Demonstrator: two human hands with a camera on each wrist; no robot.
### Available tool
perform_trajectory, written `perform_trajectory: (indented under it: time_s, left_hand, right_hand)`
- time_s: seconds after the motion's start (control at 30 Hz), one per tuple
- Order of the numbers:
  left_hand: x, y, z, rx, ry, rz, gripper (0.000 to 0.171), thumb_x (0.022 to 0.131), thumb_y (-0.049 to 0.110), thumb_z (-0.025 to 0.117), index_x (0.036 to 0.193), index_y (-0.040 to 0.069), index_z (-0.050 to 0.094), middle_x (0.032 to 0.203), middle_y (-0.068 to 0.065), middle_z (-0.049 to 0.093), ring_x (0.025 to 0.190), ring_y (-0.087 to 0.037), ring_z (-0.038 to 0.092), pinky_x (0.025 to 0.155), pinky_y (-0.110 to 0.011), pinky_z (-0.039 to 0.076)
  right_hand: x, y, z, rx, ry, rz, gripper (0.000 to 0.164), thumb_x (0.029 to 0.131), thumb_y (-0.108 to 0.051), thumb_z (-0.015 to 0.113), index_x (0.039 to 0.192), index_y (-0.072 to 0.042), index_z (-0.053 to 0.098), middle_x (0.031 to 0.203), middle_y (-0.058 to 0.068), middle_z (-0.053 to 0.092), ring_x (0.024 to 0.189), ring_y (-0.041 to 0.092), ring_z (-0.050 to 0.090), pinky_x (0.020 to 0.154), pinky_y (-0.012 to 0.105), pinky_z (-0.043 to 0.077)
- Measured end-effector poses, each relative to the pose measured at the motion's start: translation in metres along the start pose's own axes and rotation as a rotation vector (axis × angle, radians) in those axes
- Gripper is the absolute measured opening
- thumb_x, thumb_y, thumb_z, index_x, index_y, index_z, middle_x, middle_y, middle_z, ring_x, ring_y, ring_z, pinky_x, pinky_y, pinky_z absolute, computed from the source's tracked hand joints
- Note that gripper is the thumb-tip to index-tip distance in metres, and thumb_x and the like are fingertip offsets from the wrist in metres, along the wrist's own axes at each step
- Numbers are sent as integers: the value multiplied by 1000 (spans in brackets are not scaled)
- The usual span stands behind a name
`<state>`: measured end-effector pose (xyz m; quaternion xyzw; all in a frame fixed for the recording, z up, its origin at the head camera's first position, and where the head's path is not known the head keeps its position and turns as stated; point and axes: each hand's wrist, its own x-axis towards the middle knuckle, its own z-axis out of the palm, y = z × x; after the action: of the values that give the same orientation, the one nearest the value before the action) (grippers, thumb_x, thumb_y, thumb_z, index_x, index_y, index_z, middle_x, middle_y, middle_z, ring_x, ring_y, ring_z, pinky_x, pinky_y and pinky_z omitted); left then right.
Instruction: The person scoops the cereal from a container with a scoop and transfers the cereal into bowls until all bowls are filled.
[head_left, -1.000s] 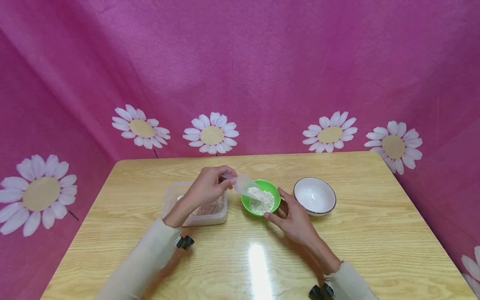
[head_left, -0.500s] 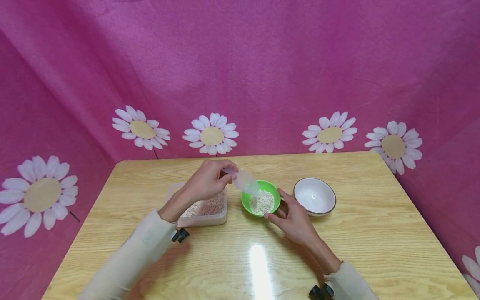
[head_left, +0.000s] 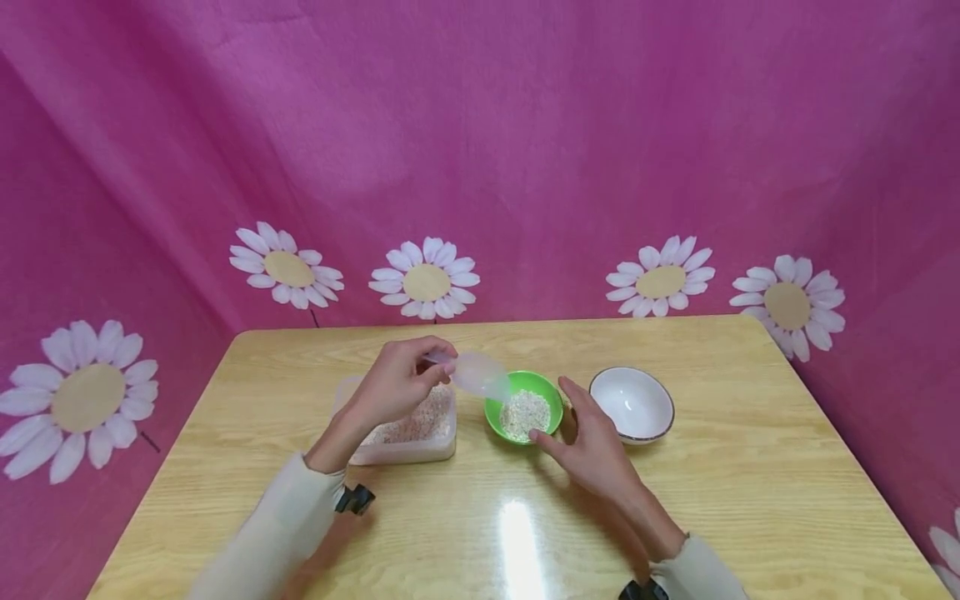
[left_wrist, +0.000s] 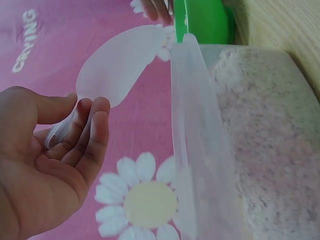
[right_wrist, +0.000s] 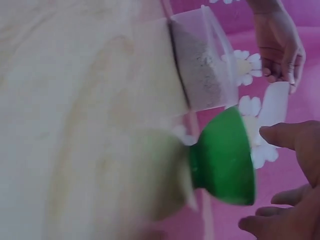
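My left hand point(head_left: 405, 379) pinches the handle of a translucent plastic scoop point(left_wrist: 117, 65) between thumb and fingers. The scoop looks emptied, and in the head view its tip hangs at the left rim of a small green bowl point(head_left: 495, 421). Pale oat-like flakes point(head_left: 525, 414) lie in that bowl. Beside the bowl's right edge is my right hand point(head_left: 592, 446), thumb and fingers spread. The right wrist view has its fingers slightly apart from the green bowl point(right_wrist: 225, 155). Below my left hand stands a clear plastic container point(head_left: 405, 452) of similar flakes, partly hidden by that hand.
A white bowl with a dark rim point(head_left: 632, 404) stands right of the green bowl, close to my right fingers. All sit on a wooden table point(head_left: 712, 500). A pink cloth with daisies point(head_left: 480, 150) hangs behind and at the sides.
My left hand tipped the last flakes from the scoop into the green bowl, then drew the scoop slightly left. My right fingers loosened from the bowl. The head view tilted up a little.
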<state>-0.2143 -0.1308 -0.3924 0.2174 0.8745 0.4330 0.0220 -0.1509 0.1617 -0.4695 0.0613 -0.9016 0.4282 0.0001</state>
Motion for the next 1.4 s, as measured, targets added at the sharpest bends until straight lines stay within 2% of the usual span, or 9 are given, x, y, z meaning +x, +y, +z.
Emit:
perform_trajectory:
  time_s: [0.13, 0.3, 0.47, 0.6, 0.87, 1.03, 1.2, 1.4]
  left_hand:
    - [-11, -11, -7, -30, 70, -42, 13, 105, 12, 69, 117, 8, 74, 93, -8, 79, 87, -36, 74, 62, -26, 47]
    - [-25, -28, -20, -50, 142, -120, 17, 106, 13, 69, 121, 7, 74, 96, -10, 80, 90, -35, 75, 66, -25, 52]
    - [-46, -46, -36, -36, 201, -170, 18, 106, 13, 68, 122, 4, 72, 95, -12, 79, 87, -23, 75, 71, -23, 56]
    - [-62, -58, -46, -3, 232, -172, 19, 106, 13, 69, 121, 3, 73, 93, -13, 79, 82, -12, 74, 73, -21, 57]
    - [-81, -71, -65, 84, 244, -188, 18, 104, 8, 70, 121, 1, 72, 93, -13, 80, 84, -25, 77, 68, -21, 54]
    - [-89, -76, -75, 136, 235, -177, 19, 103, 4, 70, 120, -1, 73, 95, -15, 81, 81, -17, 74, 63, -23, 52]
    - [-93, -80, -84, 172, 224, -175, 19, 102, 5, 71, 120, -2, 73, 97, -16, 80, 81, -19, 74, 62, -23, 52]
    - [-95, -82, -95, 240, 212, -135, 15, 103, 5, 70, 116, -2, 73, 91, -12, 79, 74, 0, 66, 57, -24, 47]
  right_hand:
    - [-1, -11, 0, 1, 59, -60, 92, 94, -27, 84, 166, 0, 33, 172, 21, 36, 160, 43, 34, 128, 60, 31]
    - [2, -24, 7, 8, 105, -137, 88, 92, -23, 86, 163, 2, 39, 169, 21, 41, 158, 42, 39, 127, 61, 33]
    - [3, -34, 21, 17, 91, -172, 88, 90, -24, 87, 161, 1, 42, 169, 18, 44, 157, 40, 42, 127, 61, 33]
    - [3, -43, 31, 30, 67, -188, 89, 90, -26, 88, 161, 0, 42, 168, 18, 45, 153, 40, 47, 125, 59, 37]
    - [4, -58, 44, 81, -13, -175, 91, 91, -27, 87, 164, -2, 39, 172, 15, 40, 160, 36, 37, 129, 57, 32]
    - [4, -62, 54, 80, -35, -178, 91, 91, -27, 87, 164, -2, 39, 172, 14, 40, 160, 35, 38, 130, 55, 32]
    - [4, -63, 63, 89, -38, -197, 90, 90, -24, 88, 163, 0, 40, 170, 16, 42, 159, 36, 40, 129, 56, 32]
    - [4, -63, 72, 87, -26, -269, 90, 90, -25, 85, 162, 3, 40, 168, 22, 43, 156, 42, 42, 126, 62, 34]
